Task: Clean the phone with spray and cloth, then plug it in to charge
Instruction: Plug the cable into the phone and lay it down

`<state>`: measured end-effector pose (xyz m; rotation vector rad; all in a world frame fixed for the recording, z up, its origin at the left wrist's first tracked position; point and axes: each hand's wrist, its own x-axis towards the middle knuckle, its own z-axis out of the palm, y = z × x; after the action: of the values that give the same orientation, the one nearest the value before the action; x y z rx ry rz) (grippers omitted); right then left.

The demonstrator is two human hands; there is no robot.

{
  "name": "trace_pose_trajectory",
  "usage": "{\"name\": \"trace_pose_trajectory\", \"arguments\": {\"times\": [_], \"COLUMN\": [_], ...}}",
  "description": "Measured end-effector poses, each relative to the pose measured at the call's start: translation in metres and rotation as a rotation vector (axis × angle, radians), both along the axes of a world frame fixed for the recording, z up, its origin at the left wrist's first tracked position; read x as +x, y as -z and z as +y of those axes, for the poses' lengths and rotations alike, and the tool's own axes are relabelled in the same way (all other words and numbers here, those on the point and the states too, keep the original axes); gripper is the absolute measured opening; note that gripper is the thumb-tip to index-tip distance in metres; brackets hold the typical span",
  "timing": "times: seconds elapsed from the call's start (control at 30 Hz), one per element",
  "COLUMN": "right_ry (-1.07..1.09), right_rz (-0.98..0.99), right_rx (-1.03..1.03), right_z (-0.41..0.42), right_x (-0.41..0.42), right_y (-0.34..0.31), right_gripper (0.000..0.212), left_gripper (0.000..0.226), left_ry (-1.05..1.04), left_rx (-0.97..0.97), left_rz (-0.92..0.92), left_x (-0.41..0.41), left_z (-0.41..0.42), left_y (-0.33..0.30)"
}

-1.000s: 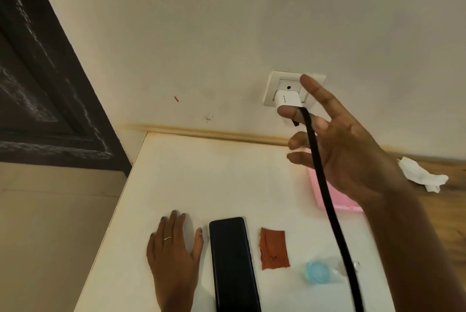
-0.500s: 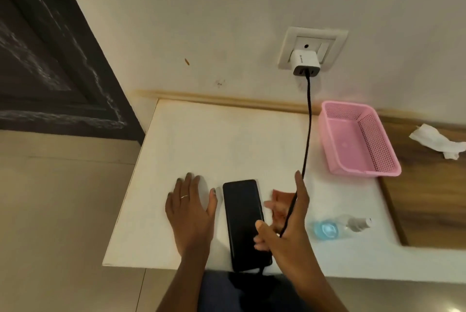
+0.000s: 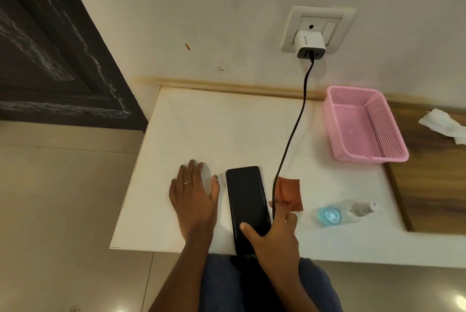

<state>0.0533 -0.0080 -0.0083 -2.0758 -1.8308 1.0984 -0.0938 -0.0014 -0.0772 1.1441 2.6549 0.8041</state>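
A black phone (image 3: 245,200) lies screen up on the white table (image 3: 227,130), its near end at the front edge. My left hand (image 3: 193,198) rests flat on the table just left of it. My right hand (image 3: 272,233) is at the phone's near right corner, thumb on the screen, fingers along the black cable (image 3: 292,130). The cable runs up to a white charger (image 3: 310,44) in the wall socket (image 3: 317,29). A rust-red cloth (image 3: 290,193) lies right of the phone. The clear spray bottle (image 3: 345,213) with blue liquid lies on its side further right.
A pink plastic basket (image 3: 365,125) stands at the back right of the table. A crumpled white tissue (image 3: 443,125) lies on the wooden surface (image 3: 433,180) beyond it. A dark door (image 3: 50,46) is on the left.
My right hand came down from the charger along the cable to the phone's near right corner. The view tilted down. My left hand stayed flat beside the phone.
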Motion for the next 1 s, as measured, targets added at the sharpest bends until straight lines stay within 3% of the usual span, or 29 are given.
{"name": "trace_pose_trajectory", "arguments": {"times": [0.3, 0.47, 0.57, 0.63, 0.7, 0.77, 0.87, 1.0], "right_ry": [-0.141, -0.138, -0.152, -0.084, 0.028, 0.082, 0.083, 0.158], "right_rz": [-0.193, -0.139, -0.027, 0.222, 0.542, 0.711, 0.823, 0.997], "right_rx": [-0.055, -0.104, -0.098, -0.097, -0.104, -0.104, -0.168, -0.331], "right_z": [0.008, 0.013, 0.02, 0.03, 0.044, 0.06, 0.079, 0.085], "right_x": [-0.012, -0.019, -0.018, -0.017, -0.015, -0.013, -0.013, -0.011], "right_y": [0.006, 0.01, 0.016, 0.012, 0.002, -0.009, -0.015, -0.019], "right_gripper": [0.104, 0.09, 0.069, 0.047, 0.025, 0.023, 0.022, 0.036], "left_gripper": [0.046, 0.044, 0.029, 0.023, 0.018, 0.024, 0.048, 0.063], "left_ry": [0.005, 0.002, -0.147, -0.295, -0.317, -0.266, -0.059, 0.083], "left_rx": [-0.053, -0.142, -0.024, 0.143, 0.309, 0.356, 0.177, 0.198], "left_rz": [0.078, -0.065, -0.35, -0.629, -0.866, -1.178, -1.644, -1.868], "left_x": [0.001, 0.001, 0.01, 0.023, 0.032, 0.03, 0.023, 0.017], "left_z": [0.003, 0.011, 0.021, 0.031, 0.035, 0.038, 0.038, 0.049], "left_y": [-0.005, -0.017, -0.035, -0.056, -0.073, -0.083, -0.088, -0.08]}}
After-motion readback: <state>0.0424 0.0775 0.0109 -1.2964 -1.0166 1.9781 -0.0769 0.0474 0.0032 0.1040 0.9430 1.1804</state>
